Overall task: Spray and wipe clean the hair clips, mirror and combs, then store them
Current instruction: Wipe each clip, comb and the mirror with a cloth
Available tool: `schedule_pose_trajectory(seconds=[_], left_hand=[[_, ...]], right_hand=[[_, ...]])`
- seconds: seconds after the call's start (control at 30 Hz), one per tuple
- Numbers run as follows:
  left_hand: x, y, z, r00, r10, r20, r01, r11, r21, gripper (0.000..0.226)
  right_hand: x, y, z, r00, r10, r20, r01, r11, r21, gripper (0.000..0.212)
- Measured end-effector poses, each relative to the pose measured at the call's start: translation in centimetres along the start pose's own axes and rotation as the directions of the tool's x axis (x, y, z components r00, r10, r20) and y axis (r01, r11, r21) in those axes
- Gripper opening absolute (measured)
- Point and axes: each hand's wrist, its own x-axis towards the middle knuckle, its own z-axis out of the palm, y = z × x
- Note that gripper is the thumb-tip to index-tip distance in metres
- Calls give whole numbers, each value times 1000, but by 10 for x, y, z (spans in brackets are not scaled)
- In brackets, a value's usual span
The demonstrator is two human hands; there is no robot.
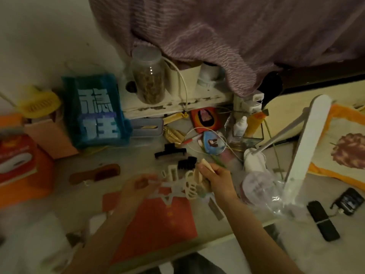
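Cream hair clip [199,171] gripped in curled right-hand fingers [214,176]; left-hand fingers [142,183] blurred, grasp unclear.

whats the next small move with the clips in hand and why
Probably set the cream clip from the right hand down by the black claw clip. Both hands look occupied, the left hand pinching a pale clip, so neither could take the spray.

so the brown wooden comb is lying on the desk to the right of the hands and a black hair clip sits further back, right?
Not quite: the head view shows the brown wooden comb lying on the desk to the left of the hands, not the right. The black hair clip does sit further back.
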Motion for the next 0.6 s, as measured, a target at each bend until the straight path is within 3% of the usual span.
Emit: schedule_pose_trajectory(seconds=[0.3,0.6], left_hand=[[5,-44,40,980,-182,-74,182,983,-7,17],[20,-86,73,956,-295,4,295,956,8,14]], right_hand=[[23,31,-19,987,134,95,-125,988,-95,20],[35,56,-32,973,224,61,-215,968,-130,8]])
